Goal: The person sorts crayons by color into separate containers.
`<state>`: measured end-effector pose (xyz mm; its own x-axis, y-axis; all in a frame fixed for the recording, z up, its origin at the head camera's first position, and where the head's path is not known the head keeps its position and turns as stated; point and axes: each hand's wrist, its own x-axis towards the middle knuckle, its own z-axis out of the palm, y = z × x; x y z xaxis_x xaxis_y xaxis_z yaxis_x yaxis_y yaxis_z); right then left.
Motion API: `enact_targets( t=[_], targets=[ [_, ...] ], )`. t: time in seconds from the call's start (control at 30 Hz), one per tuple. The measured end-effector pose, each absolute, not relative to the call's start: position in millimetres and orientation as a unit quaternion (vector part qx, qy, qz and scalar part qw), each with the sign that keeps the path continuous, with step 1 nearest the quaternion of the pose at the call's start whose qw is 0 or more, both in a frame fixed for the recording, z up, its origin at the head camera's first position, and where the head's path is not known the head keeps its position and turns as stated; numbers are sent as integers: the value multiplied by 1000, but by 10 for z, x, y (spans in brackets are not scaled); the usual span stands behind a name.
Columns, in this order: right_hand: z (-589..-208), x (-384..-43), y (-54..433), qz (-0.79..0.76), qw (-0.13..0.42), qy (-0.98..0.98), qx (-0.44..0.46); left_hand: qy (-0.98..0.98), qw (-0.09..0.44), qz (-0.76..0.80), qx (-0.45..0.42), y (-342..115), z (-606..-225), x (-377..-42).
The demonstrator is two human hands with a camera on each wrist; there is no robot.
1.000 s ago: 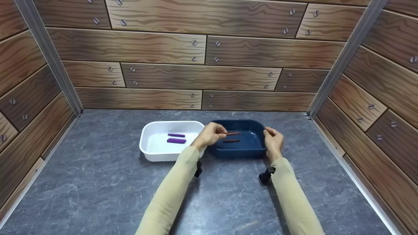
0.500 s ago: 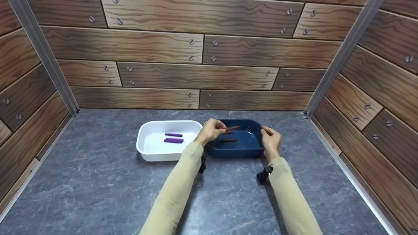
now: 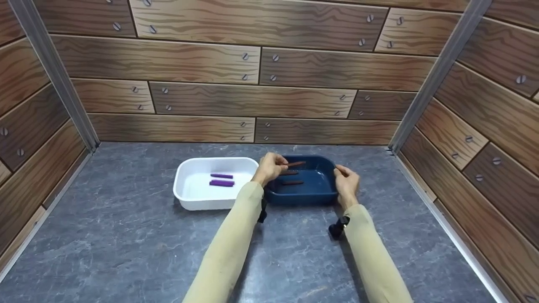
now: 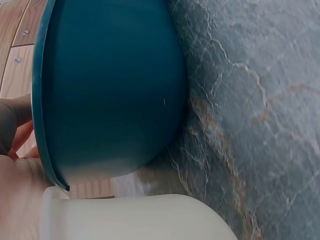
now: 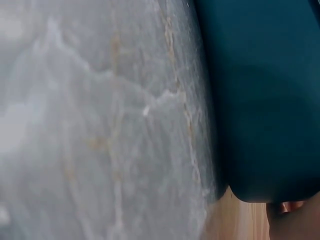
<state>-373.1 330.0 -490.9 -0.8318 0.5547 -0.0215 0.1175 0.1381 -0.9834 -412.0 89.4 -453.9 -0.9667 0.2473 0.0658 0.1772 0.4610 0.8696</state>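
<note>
In the head view, my left hand (image 3: 268,168) reaches over the left side of a dark blue tray (image 3: 301,199). It pinches one end of a thin brown stick (image 3: 297,163), whose exact kind I cannot tell. Two like brown sticks (image 3: 292,182) lie below it in the tray. My right hand (image 3: 348,181) grips the tray's right rim, thumb on the near side. The left wrist view shows the blue tray's outer wall (image 4: 110,85), with part of my left hand (image 4: 20,150) at its rim; the held stick is hidden there. In the right wrist view, my right hand (image 5: 295,222) touches the tray's end.
A white tray (image 3: 208,203) stands close at the left of the blue one, with a few purple sticks (image 3: 222,183) inside. Both rest on a grey marbled tabletop (image 3: 126,235). Wood-patterned panels (image 3: 202,99) enclose the back and sides.
My left hand has shifted slightly back and up with the brown stick, and another brown stick now shows beneath it. The right hand keeps its grip on the rim. The head view has shifted slightly.
</note>
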Motion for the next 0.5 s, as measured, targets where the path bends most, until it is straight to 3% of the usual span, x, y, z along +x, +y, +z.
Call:
enact_targets(
  t=[0.5],
  targets=[
    [-4908, -3715, 3302, 619, 173, -730, -233, 863, 14, 490, 124, 930, -4549, -4162]
  ],
)
